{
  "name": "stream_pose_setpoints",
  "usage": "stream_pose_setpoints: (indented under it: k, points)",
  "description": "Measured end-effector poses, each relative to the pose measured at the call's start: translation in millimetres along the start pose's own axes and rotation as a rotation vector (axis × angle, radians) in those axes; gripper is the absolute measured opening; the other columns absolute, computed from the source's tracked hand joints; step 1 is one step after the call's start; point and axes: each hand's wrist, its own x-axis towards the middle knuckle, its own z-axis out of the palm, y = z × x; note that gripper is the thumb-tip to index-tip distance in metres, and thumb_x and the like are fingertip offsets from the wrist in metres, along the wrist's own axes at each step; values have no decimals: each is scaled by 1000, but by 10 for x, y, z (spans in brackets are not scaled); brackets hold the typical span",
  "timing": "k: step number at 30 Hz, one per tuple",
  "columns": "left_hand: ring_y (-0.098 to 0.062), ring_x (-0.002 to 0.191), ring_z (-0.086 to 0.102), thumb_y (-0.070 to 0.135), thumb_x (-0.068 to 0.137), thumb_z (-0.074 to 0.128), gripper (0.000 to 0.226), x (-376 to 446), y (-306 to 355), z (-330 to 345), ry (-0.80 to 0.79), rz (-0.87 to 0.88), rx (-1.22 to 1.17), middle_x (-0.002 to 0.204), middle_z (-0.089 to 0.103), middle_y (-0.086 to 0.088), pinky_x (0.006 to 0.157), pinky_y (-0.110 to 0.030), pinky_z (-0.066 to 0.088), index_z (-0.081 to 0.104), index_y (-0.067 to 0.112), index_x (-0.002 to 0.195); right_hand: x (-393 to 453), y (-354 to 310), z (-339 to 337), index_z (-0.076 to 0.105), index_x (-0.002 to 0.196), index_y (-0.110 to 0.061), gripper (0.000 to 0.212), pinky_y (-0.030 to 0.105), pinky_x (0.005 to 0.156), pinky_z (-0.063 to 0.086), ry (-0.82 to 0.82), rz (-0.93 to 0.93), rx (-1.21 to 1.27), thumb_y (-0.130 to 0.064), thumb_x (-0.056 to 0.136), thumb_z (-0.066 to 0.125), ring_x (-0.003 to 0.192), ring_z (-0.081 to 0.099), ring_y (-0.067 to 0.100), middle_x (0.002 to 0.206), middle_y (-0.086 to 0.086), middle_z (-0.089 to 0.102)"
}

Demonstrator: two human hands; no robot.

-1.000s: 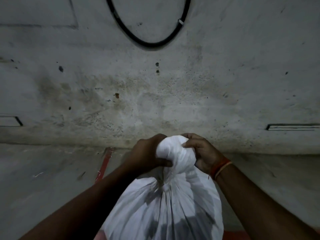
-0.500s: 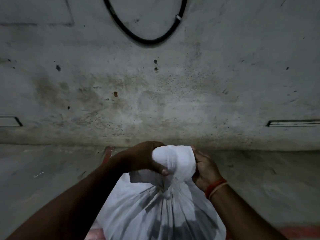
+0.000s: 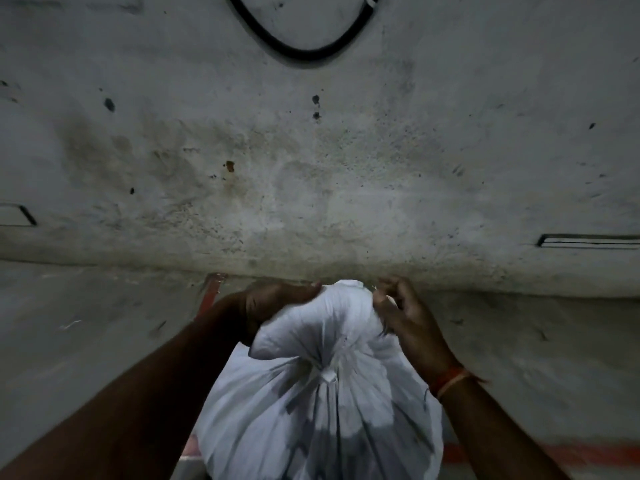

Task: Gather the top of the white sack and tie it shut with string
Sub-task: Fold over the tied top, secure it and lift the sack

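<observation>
White sack stands on floor near a stained wall, neck cinched at a knot. Bunched top above knot: left hand clamped round its left side; right hand at its right edge, fingers half-curled, grip unclear. Red/orange thread on right wrist.

The sack stands in front of you, between your forearms — its bunched top sits above a knot. Your left hand presses its left side, your right hand its right. Behind stands a wall — a cable loop hangs on it.
</observation>
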Motion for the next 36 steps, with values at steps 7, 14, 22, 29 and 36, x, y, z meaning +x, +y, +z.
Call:
stream_pose_setpoints:
  k: [7, 14, 22, 29, 36]
  points:
    - [-23, 105, 68, 75, 81, 52, 64, 199, -18, 42, 354, 40, 509, 115, 73, -10, 94, -38, 53, 72, 20, 106, 14, 87, 286, 73, 112, -13, 21, 60, 101, 50, -57, 162, 401, -21, 94, 65, 109, 69, 35, 111, 15, 76]
    - [-24, 137, 33, 81, 76, 49, 79, -102, -499, 285, 893, 537, 1039, 144, 39, -6, 109, -44, 36, 33, 42, 143, 175, 101, 466, 73, 109, -5, 24, 51, 96, 55, -44, 399, 528, -21, 95, 65, 101, 71, 38, 107, 26, 74]
    - [15, 113, 50, 53, 76, 76, 75, 148, -772, 89, 401, 517, 764, 133, 55, 20, 93, -6, 37, 37, 41, 140, 301, 213, 360, 74, 108, -9, 42, 46, 105, 47, -178, 838, 482, -45, 86, 73, 104, 69, 32, 111, 13, 74]
    - [-6, 50, 52, 45, 92, 62, 27, 391, -707, -104, 406, 231, 466, 75, 58, 0, 37, -21, 38, 55, 26, 109, 463, 409, 225, 69, 77, -9, 49, 34, 75, 49, -24, 160, -760, -49, 97, 49, 84, 68, 32, 82, 13, 72]
    - [-7, 102, 52, 44, 98, 52, 30, 666, -782, -189, 314, 19, 295, 114, 53, 3, 87, -24, 40, 60, 18, 109, 85, 408, 187, 29, 150, -45, 76, 36, 114, 37, -593, -207, -666, -40, 81, 61, 142, 35, 16, 156, -1, 35]
